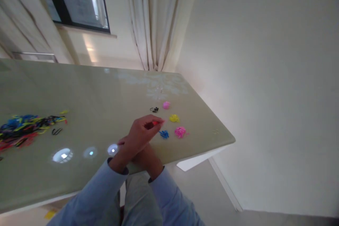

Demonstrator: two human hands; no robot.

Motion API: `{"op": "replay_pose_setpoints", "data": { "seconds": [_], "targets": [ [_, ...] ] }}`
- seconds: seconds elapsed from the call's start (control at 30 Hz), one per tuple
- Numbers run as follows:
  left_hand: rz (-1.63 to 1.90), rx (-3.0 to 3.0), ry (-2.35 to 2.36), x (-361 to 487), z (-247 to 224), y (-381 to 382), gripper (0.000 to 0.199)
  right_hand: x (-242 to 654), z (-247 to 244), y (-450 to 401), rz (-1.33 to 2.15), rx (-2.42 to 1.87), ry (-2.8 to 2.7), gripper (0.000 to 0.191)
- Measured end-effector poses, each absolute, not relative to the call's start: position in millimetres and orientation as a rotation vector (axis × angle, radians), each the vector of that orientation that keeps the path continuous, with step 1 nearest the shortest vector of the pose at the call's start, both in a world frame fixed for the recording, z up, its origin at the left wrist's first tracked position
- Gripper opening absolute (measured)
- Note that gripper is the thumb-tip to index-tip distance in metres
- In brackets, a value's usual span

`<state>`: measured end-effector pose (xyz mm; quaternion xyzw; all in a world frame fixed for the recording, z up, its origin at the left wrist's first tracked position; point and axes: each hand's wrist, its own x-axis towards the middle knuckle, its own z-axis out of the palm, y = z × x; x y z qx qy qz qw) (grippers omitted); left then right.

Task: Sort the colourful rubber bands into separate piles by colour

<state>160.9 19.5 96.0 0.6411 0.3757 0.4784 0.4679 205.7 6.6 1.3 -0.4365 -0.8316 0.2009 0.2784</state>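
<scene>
My left hand (144, 130) crosses over my right wrist and is closed, with red-pink rubber bands (155, 123) pinched between thumb and fingertips. Beneath it lies my right hand (139, 153), mostly covered; only some fingertips show at the left, so its grip is hidden. Just beyond my left fingertips sit small sorted piles: blue bands (164, 134), yellow bands (174, 118), bright pink bands (180, 132), lighter pink bands (166, 105) and black bands (154, 109). None of these piles is clearly touched by either hand.
A large mixed heap of coloured bands (23, 127) spreads over the table's left side, with loose black bands (57, 131) beside it. Pale bands (215, 131) lie near the right edge of the glossy table (106, 91). A wall (259, 95) stands beyond that edge.
</scene>
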Motion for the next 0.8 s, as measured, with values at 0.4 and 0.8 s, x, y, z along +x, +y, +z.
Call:
{"op": "replay_pose_setpoints", "data": {
  "seconds": [0.4,0.8],
  "targets": [
    [0.559,2.4,0.734,250,70,82,0.021,216,16,-4,1.014,-1.172,-1.762,0.046],
    [0.348,2.555,0.706,238,65,74,0.023,216,21,-6,0.827,-1.129,-1.959,0.044]
  ]
}}
